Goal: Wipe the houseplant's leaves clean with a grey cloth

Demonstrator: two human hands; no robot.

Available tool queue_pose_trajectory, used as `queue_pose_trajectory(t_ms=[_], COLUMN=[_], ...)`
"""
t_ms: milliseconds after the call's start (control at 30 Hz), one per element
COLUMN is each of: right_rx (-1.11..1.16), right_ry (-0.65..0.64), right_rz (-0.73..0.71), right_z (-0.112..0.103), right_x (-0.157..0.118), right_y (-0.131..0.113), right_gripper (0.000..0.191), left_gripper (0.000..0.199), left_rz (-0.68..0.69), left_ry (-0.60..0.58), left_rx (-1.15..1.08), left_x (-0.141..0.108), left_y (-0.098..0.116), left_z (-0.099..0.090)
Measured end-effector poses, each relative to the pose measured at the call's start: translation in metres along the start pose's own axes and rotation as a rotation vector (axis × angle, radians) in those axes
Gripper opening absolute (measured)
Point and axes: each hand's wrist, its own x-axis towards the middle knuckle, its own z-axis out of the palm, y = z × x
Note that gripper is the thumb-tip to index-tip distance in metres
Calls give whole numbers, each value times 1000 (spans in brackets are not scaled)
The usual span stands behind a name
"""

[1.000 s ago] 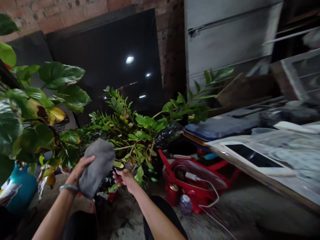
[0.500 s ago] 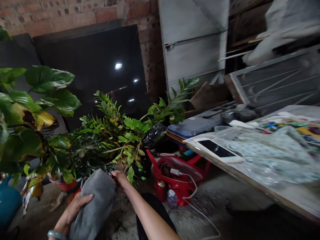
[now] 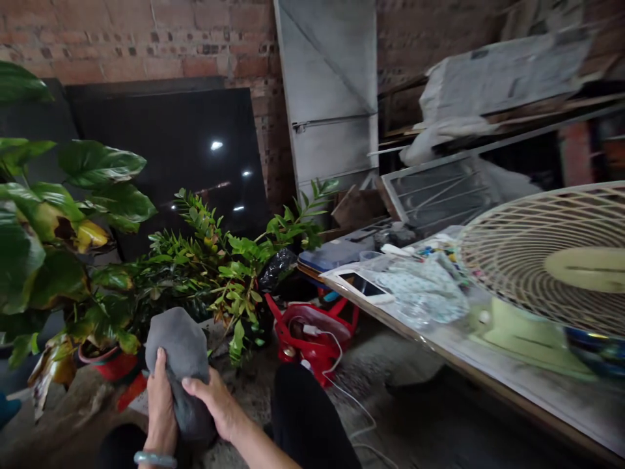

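Observation:
A soft grey cloth point(image 3: 176, 339), bunched into a rounded bundle, is held upright low in front of me. My left hand point(image 3: 160, 400), with a pale bangle at the wrist, grips its left side, the thumb lying along the front. On the other side my right hand point(image 3: 215, 398) clasps the cloth, thumb pressed to its front. The fingers behind the bundle are hidden. Just beyond the cloth are leafy green plants point(image 3: 195, 260) and a red pot point(image 3: 110, 365).
A red basket point(image 3: 312, 339) with a white charger and cable point(image 3: 336, 348) stands on the floor. The table point(image 3: 420, 345) at right bears a white tablet point(image 3: 359, 285), a patterned cloth point(image 3: 424, 286) and a large fan point(image 3: 547, 260). A big leafy plant point(image 3: 43, 234) spreads at left.
My right hand has come from beside the plants onto the grey cloth, which now stands bunched between both hands. The view has swung right, bringing the fan into sight.

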Motion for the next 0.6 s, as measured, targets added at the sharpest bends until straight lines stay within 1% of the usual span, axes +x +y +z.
queue_pose_trajectory(t_ms=[67,167,233,333,400,467,533,600], right_rx=[-11,-68,-110,-173,-232,-303,-360,-366], right_ry=[5,-32,-11,33,82,177,266,285], right_rz=[-19,-73,-96,-128,-152,-150,-125,-106], right_z=[0,-4,-8,-14,-18,-20,-21,-23], right_x=[-6,-15,-21,-28,-30,-31,-31,-31], right_y=[-1,0,4,9,8,4,0,-1], right_gripper=[63,65,65,66,63,55,50,50], left_gripper=[47,40,39,39,40,37,30,23], left_rz=[0,-14,-60,-178,-258,-305,-308,-264], left_ry=[11,-56,-74,-120,-159,-168,-139,-116], left_rx=[-84,-259,-351,-507,-591,-619,-600,-559], left_x=[-12,-29,-39,-48,-50,-49,-46,-42], left_y=[0,-1,-2,-4,-7,-11,-16,-21], left_z=[4,8,10,11,13,14,14,13])
